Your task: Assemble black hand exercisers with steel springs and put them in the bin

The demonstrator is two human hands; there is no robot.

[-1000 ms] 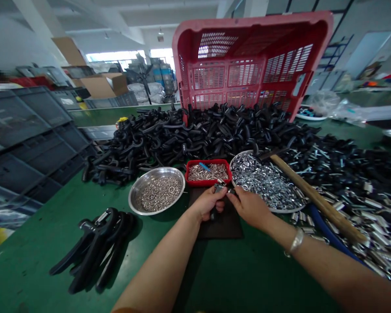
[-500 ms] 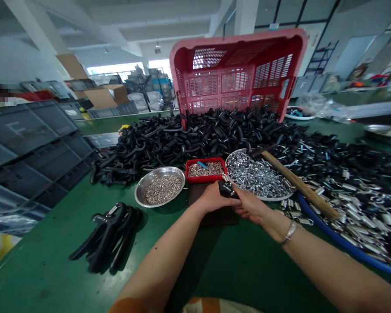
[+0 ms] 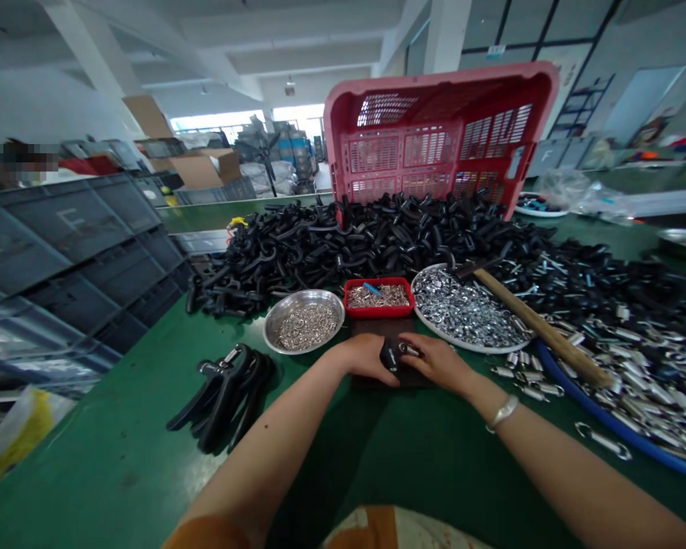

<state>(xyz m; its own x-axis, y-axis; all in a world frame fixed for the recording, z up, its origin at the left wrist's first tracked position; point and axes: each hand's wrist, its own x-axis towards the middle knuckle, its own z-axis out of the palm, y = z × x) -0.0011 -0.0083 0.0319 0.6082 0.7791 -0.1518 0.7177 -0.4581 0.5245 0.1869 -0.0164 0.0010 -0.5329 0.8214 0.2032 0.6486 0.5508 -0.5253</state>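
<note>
Black handle (image 3: 389,357) sits in the left hand (image 3: 367,357), whose fingers and thumb are wrapped around it, above a dark mat (image 3: 371,328) on the table; the right hand (image 3: 437,362) meets it from the other side, thumb and fingers pinching a spring (image 3: 410,349) against it; the green table (image 3: 423,473) is smooth and a little shiny; at the mat's far edge is a red tray (image 3: 379,312) of small metal pieces, between a metal bowl (image 3: 270,337) and a round plate (image 3: 463,345) heaped with shiny parts; a hammer (image 3: 549,333) lies across the plate's right side; behind, black pieces (image 3: 297,252) spill before a red crate (image 3: 440,76) tipped on its side; grey bins (image 3: 62,229) stand stacked at left; farther back, pale pillars (image 3: 94,69) and bright windows (image 3: 220,122) mark the room.
</note>
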